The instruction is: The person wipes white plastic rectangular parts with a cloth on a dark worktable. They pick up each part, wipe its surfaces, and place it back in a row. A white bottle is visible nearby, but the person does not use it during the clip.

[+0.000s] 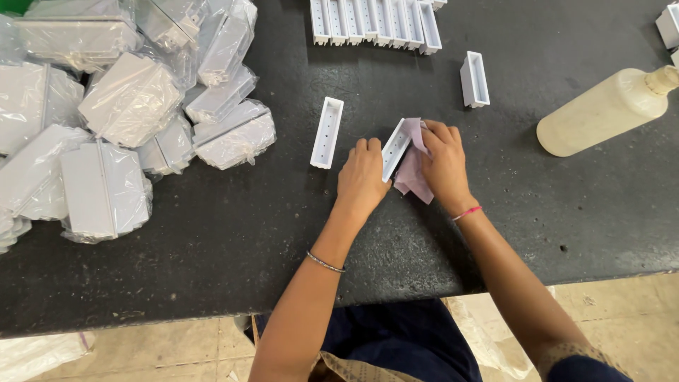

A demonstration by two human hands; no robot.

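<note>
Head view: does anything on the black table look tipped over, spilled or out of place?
The cream plastic bottle lies on its side at the table's right edge, no spill visible. One white tray sits apart from the neat row. Otherwise nothing stands out.

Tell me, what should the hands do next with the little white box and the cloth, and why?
Probably slide the pink cloth along the white tray. The left hand steadies the tray on its edge on the black table, and the right hand presses the cloth against its side, so only that spot is covered and the rest of that side is not.
</note>
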